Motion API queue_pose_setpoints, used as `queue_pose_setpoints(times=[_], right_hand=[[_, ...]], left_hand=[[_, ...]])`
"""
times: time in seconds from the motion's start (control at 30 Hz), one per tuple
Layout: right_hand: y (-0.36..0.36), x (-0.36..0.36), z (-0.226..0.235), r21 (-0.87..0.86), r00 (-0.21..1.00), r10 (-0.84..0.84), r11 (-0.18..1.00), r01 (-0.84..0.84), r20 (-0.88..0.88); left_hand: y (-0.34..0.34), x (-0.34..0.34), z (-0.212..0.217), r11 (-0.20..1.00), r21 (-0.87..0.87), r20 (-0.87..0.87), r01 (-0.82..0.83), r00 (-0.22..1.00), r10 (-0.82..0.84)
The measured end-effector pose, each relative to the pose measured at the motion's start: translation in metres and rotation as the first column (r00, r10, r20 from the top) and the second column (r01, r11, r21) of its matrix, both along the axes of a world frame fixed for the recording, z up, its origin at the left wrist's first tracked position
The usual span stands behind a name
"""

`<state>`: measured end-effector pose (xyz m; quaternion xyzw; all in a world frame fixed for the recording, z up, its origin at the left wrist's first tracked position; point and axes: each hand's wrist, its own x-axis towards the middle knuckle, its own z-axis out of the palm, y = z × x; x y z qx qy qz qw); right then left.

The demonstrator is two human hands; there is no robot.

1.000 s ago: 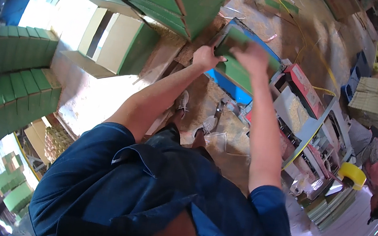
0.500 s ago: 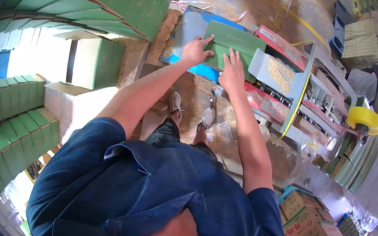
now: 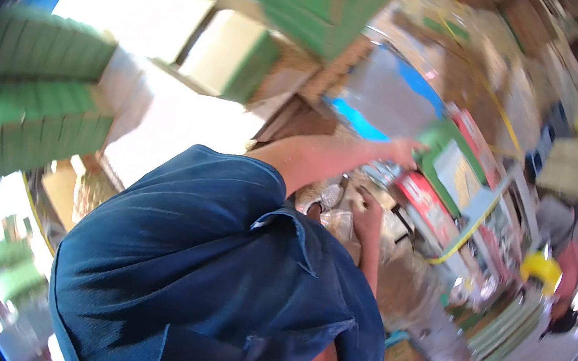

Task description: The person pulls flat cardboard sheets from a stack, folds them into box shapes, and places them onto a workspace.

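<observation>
Green box (image 3: 437,136) sits between two red rails (image 3: 425,197), right at the fingers of the left hand (image 3: 403,152); too blurred from here, can't tell whether they pinch. Right hand (image 3: 368,209) apart, fingers half-bent, grip unclear.

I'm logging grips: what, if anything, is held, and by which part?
Left hand: at the left end of the green carton; blur hides whether it grips. Right hand: nothing visibly held.

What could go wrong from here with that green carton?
Only the left hand is at the green carton; the right hand is apart from it, so the carton might skew. The left hand, close to the near red panel, could perhaps get pinched.
</observation>
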<state>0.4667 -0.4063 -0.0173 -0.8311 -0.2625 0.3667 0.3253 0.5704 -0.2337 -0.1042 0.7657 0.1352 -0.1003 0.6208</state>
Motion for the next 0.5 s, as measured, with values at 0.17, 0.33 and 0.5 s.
queue_pose_setpoints(times=[0.17,0.33,0.5], right_hand=[[0.061,0.018,0.044,0.07,0.966,0.197,0.975,-0.211,0.165],[0.205,-0.027,0.11,0.302,0.817,0.5,0.762,-0.572,0.287],[0.328,-0.126,0.122,0.356,0.56,0.592,0.434,-0.827,0.58]], left_hand=[[0.049,-0.142,-0.004,0.9,-0.404,-0.049,-0.165,0.986,0.159],[0.125,-0.298,0.05,0.493,-0.611,-0.287,-0.619,0.754,0.591],[0.151,-0.363,0.071,0.189,-0.736,-0.273,-0.65,0.541,0.795]])
